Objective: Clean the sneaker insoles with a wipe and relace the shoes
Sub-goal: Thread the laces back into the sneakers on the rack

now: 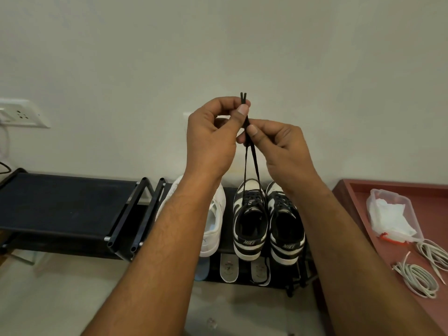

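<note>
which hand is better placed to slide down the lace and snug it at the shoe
Probably the right hand: it pinches the lace below the left hand, which holds both tips level, so it sits nearer the shoe.

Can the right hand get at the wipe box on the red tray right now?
Probably yes, once freed: the right hand pinches the black lace along with the left hand. The wipe box sits on the red tray to its right, nothing between.
</note>
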Demonstrator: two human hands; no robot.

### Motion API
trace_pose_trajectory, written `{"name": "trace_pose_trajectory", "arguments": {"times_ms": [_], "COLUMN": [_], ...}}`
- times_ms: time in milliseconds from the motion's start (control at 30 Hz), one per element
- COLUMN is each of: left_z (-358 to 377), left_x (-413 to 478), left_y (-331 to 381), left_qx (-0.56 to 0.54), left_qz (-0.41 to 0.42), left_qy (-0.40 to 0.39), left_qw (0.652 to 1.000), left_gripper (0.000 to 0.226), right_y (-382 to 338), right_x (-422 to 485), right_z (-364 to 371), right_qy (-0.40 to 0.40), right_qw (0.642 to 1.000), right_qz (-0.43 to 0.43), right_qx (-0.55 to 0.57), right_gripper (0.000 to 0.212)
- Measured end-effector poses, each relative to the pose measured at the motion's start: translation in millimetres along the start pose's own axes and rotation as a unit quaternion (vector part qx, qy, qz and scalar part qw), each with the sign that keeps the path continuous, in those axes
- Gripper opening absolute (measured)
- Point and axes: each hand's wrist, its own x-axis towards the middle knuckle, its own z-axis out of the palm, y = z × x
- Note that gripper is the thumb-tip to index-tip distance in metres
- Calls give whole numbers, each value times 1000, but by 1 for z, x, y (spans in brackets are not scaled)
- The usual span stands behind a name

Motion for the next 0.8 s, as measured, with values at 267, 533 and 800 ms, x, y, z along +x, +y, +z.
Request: {"name": "trace_pose_trajectory", "arguments": {"times_ms": [267, 533, 800], "left_z": [-5, -8, -11], "left_x": [5, 5, 4], "left_y": [-5, -12, -37], "left_qx": [-9, -11, 37], "left_qz": [-8, -16, -12], "left_qy": [35, 42, 30], "left_qw": [999, 999, 999], "left_gripper": [11, 10, 6], "right_y": [19, 21, 25], "right_x": [-8, -7, -4], "right_z": [-5, -15, -25], "right_qy": [-59, 16, 119], "right_qw": [996, 994, 984], "right_qz": [71, 91, 94], "right_qx": [20, 53, 91], "right_gripper": [21, 20, 18]}}
